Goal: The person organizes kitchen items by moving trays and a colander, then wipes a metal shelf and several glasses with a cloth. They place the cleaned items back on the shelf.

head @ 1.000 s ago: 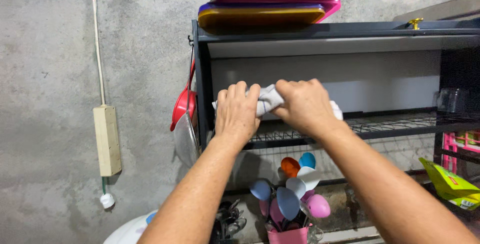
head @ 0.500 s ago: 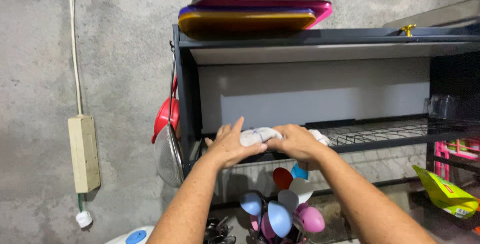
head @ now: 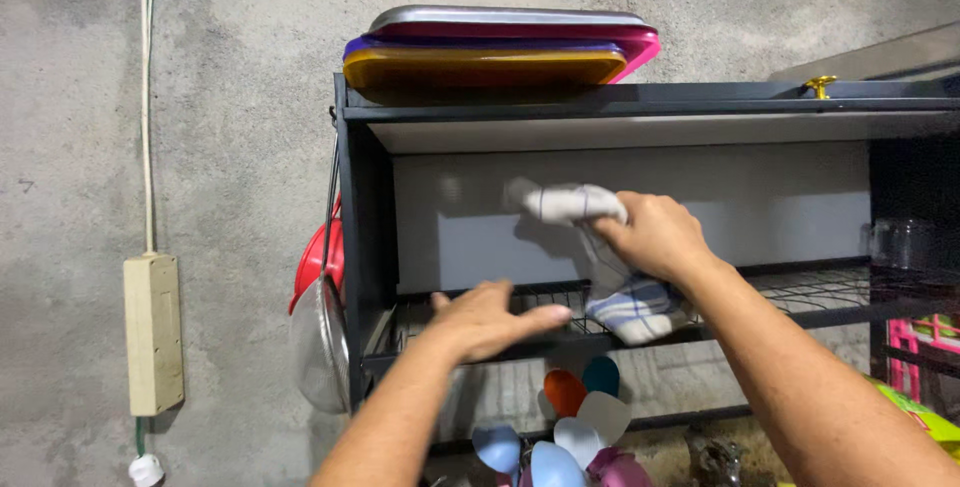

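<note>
The white cloth with blue stripes (head: 600, 257) hangs lengthwise at frame centre from your right hand (head: 655, 237), fingers clenched on it, while your left hand (head: 490, 319), fingers spread, rests lower left on the black wire rack shelf (head: 800, 297).

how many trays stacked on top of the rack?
4 by visible edges, all in one stack on the rack top: grey tray, pink tray, purple tray, orange tray. More may be hidden between.

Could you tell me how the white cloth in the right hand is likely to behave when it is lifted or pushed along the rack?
The cloth is probably floppy: it droops from the right hand in folds. It looks light, since a loose grip carries it. Pushed, it would likely bunch on the wire shelf rather than slide.
</note>
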